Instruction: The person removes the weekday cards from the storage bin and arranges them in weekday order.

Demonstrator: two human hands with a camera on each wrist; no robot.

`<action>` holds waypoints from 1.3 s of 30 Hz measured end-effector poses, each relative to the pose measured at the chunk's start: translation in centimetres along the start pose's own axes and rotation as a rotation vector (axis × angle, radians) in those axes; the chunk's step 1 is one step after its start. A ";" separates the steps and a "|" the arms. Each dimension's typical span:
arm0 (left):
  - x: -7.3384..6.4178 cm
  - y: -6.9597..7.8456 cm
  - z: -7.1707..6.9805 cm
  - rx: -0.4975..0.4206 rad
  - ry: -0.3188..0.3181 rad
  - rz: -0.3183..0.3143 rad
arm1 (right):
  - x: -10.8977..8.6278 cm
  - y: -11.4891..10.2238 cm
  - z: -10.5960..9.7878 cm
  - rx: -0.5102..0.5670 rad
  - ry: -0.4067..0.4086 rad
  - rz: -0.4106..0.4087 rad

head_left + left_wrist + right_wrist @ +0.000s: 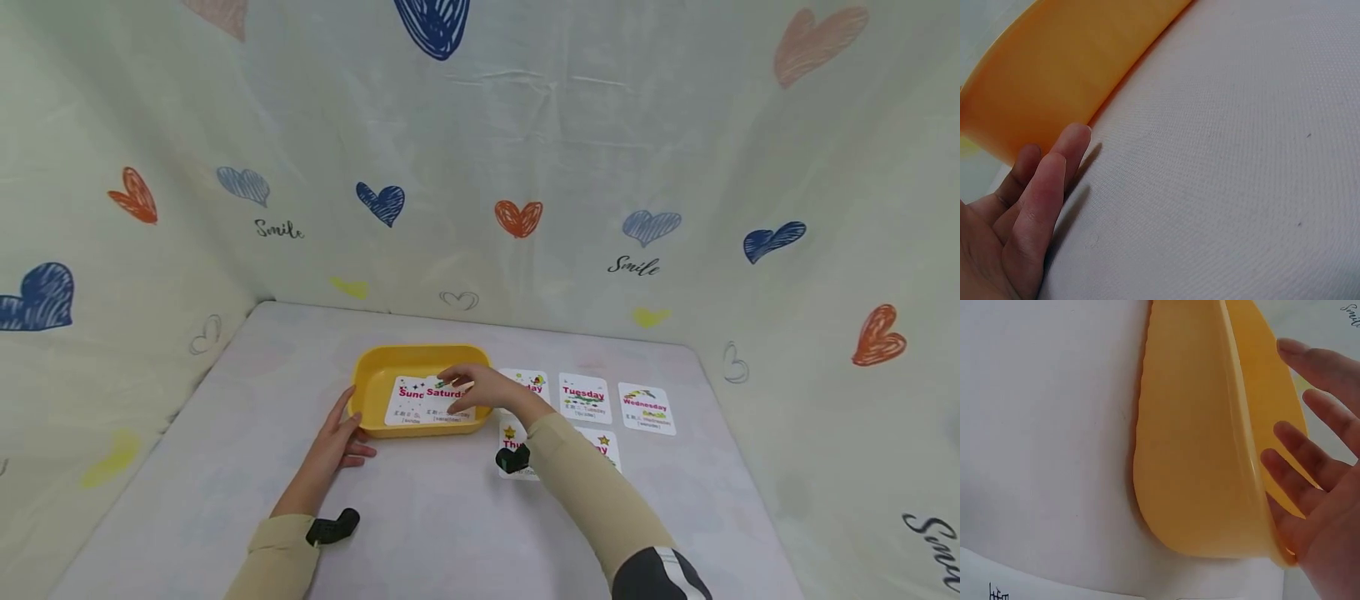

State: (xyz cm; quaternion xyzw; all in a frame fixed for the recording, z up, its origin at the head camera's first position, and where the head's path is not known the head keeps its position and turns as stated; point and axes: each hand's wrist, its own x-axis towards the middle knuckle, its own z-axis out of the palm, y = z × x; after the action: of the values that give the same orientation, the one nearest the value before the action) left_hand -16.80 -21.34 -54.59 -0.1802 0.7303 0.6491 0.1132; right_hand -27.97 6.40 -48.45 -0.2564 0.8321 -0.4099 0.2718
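Note:
My left hand (341,435) rests at the left end of a yellow plastic tray (420,432), fingers loosely extended. In the left wrist view its fingertips lie right by the tray's outer wall (1085,56). Inside the tray are two overlapping white cards, a Sunday card (401,408) and a Saturday card (442,414). Over the tray's right side hovers my right hand (487,389), partly covering the Saturday card. The right wrist view shows that hand's fingers (1316,456) spread and bent slightly above the rim, with no card between them.
Right of the tray, a Tuesday card (584,398) and a Wednesday card (647,409) lie in a back row beside a partly hidden card (534,382). Two more cards in front are partly covered by my right arm (600,492). Heart-printed cloth walls surround the white table (420,517).

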 end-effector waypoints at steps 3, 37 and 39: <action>0.0 0.0 0.1 0.011 0.002 0.003 | 0.5 0.0 0.1 -0.021 -0.018 0.029; -0.2 0.0 0.3 0.035 0.033 0.005 | 2.3 -0.5 1.2 -0.024 -0.078 0.180; -0.2 0.0 0.3 0.033 0.033 0.006 | 2.4 -0.4 1.2 -0.013 -0.079 0.182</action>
State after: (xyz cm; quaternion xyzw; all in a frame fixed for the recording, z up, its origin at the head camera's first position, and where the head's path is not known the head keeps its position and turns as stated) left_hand -16.68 -21.02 -54.58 -0.1871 0.7432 0.6342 0.1021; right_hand -28.83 3.93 -49.28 -0.1972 0.8432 -0.3678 0.3388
